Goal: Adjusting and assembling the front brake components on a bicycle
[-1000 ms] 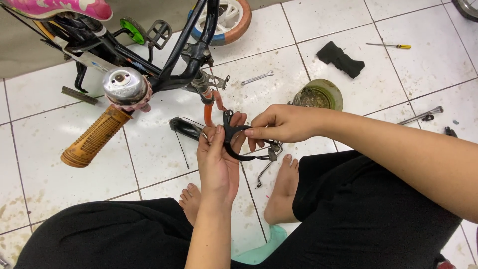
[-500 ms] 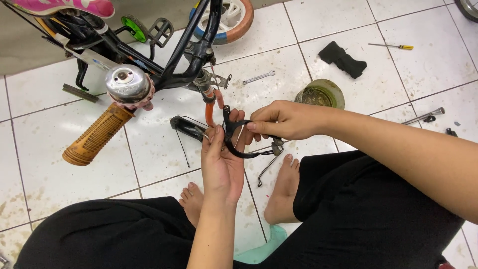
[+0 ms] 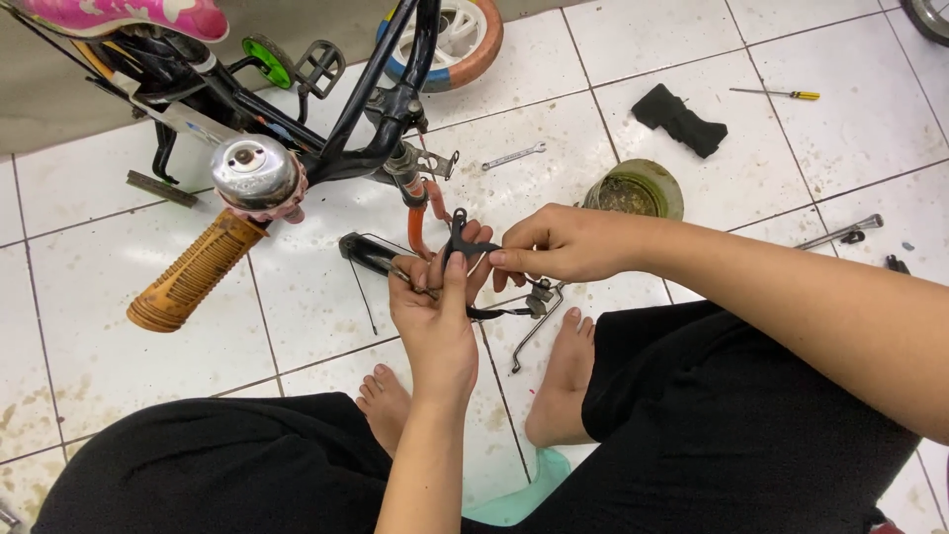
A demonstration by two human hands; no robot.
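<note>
Both hands have been drifting slightly lower over the white tiled floor [image 3: 297, 326], just in front of the small bicycle [image 3: 326, 119] with its orange handlebar grip [image 3: 188, 272]. Left hand [image 3: 435, 316] is clenching around the black brake caliper [image 3: 465, 247], while right hand [image 3: 559, 242] is pinching the caliper's upper arm between thumb and fingertips.

Left hand [image 3: 435, 316] and right hand [image 3: 559, 242] meet, fingers pinched

Glossy chrome metal bell [image 3: 255, 173]; ribbed orange rubber grip [image 3: 188, 274] at seven o'clock of it; matt black brake arm [image 3: 465, 242]; glazed white floor tiles [image 3: 840, 129].
</note>
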